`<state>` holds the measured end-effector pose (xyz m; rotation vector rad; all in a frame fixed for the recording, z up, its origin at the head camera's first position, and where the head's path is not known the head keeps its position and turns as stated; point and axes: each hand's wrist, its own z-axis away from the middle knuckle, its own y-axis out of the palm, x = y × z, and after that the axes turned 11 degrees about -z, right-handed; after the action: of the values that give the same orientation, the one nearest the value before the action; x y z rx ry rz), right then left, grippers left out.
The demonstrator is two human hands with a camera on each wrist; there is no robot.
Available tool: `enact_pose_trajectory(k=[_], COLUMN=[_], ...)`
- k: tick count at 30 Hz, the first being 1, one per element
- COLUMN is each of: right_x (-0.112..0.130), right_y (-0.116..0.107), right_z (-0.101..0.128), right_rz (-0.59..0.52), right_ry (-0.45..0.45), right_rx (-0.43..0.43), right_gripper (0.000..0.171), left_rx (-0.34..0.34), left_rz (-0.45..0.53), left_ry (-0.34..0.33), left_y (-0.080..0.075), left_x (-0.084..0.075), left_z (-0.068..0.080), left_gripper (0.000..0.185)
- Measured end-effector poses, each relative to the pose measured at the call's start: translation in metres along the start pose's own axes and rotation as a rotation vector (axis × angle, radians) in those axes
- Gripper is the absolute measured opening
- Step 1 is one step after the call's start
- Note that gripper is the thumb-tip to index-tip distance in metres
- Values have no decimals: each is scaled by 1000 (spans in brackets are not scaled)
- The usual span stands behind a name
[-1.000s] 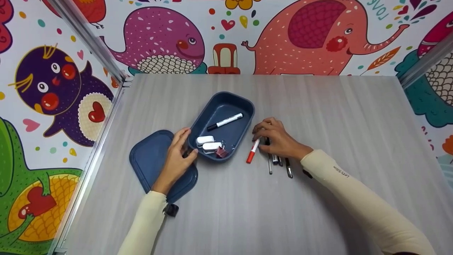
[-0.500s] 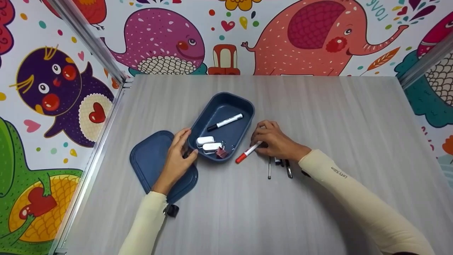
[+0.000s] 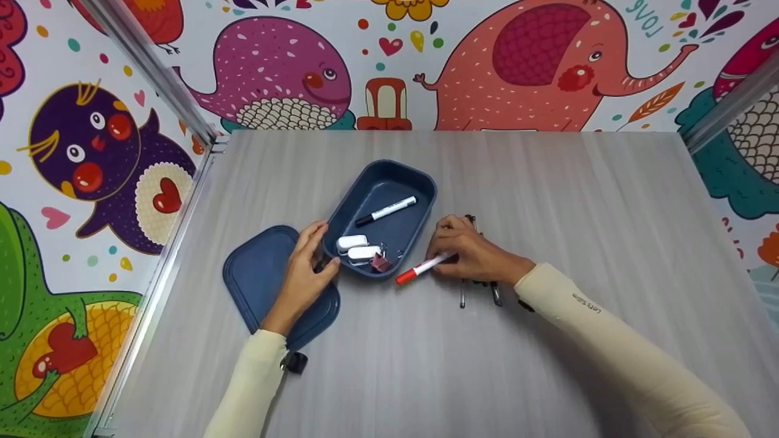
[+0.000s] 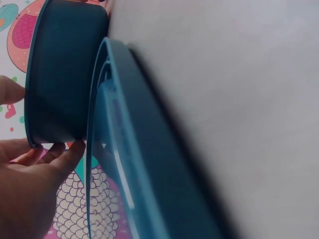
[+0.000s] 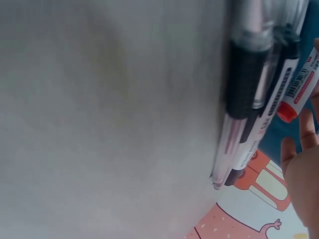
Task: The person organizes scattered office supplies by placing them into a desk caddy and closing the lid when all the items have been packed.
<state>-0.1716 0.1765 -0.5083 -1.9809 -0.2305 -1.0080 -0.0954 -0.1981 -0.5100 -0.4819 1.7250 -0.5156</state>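
My right hand [image 3: 465, 249] pinches a white marker with a red cap [image 3: 420, 269], tilted toward the dark blue box [image 3: 426, 213]. In the right wrist view the marker [image 5: 303, 83] shows its printed label and red end near my fingertips [image 5: 289, 149]. Under that hand lie several pens [image 3: 496, 294], partly hidden. My left hand [image 3: 304, 271] rests against the near left corner of the box, thumb on one wall and fingers along another. The left wrist view has the box [image 4: 67, 74] beside these fingers [image 4: 62, 157].
Inside the box lie a black-capped marker [image 3: 386, 210], two white oblong items [image 3: 364, 253] and a small dark pink piece [image 3: 381, 263]. The blue lid [image 3: 258, 267] lies on the table under my left wrist. Printed panels [image 3: 286, 67] stand along the table's back and left.
My right hand has shifted slightly nearer to me, and the red-capped marker has swung from nearly upright in view to slanting left toward the box. My left hand stays at the box.
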Motion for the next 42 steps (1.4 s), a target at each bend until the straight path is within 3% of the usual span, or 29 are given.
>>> enact_pose_trajectory(k=[9, 23, 31, 42], right_x=[7, 5, 8, 17], right_y=[0, 4, 8, -6], right_z=[6, 24, 36, 48], right_rz=[-71, -165, -146, -163], right_ry=[-2, 65, 63, 30], right_rx=[-29, -107, -116, -186], right_gripper=[21, 23, 23, 30], left_rx=[-13, 2, 3, -3], left_rz=[-7, 26, 36, 46], left_ry=[17, -5, -16, 5], left_y=[2, 4, 3, 2], left_x=[2, 1, 3, 3], left_z=[0, 1, 2, -1], left_gripper=[72, 72, 72, 71])
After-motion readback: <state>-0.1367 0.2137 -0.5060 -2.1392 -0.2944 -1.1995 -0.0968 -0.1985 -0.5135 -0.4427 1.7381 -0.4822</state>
